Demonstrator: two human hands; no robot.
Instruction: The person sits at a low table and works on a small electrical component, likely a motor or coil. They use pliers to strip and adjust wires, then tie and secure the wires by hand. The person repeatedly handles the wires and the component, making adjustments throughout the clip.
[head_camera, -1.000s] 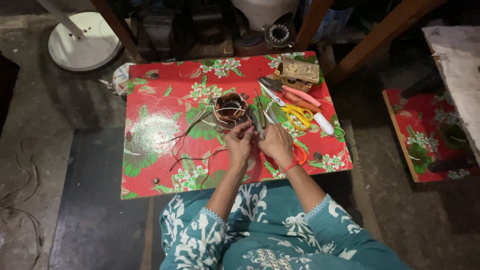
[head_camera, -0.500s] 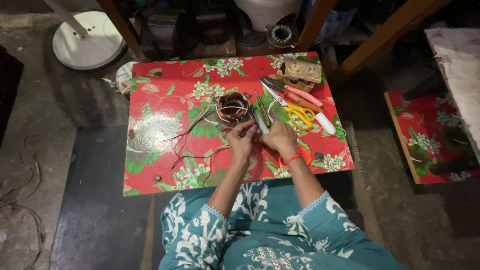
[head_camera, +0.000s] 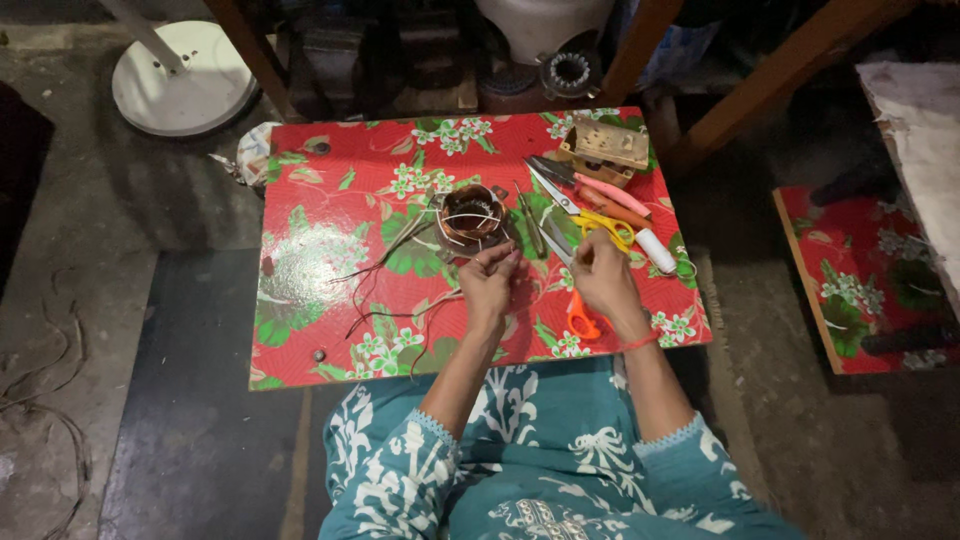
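Sitting over a low red floral table (head_camera: 300, 300), a person works on a copper-wound coil (head_camera: 470, 215) that rests near the table's middle; the left hand (head_camera: 488, 285), just below the coil, has its fingertips pinched together, seemingly on a thin strand too fine to make out; the right hand (head_camera: 603, 278), lower right of the coil, is loosely curled with fingertips drawn in, and whether it grips anything cannot be told; judged from this, the work goes best with the strand kept taut between both hands and the coil left flat and steady. Loose dark wires (head_camera: 385, 295) trail left of the coil and could snag; right of the coil lie yellow-handled scissors (head_camera: 600, 222), an orange-handled tool (head_camera: 580, 318) partly under the right hand, pink-handled tools (head_camera: 612, 198) and a white tube (head_camera: 656, 250), crowding that side; a small wooden block (head_camera: 608, 148) sits upper right of the coil; a white round base (head_camera: 180, 78) stands on the floor, far upper left.
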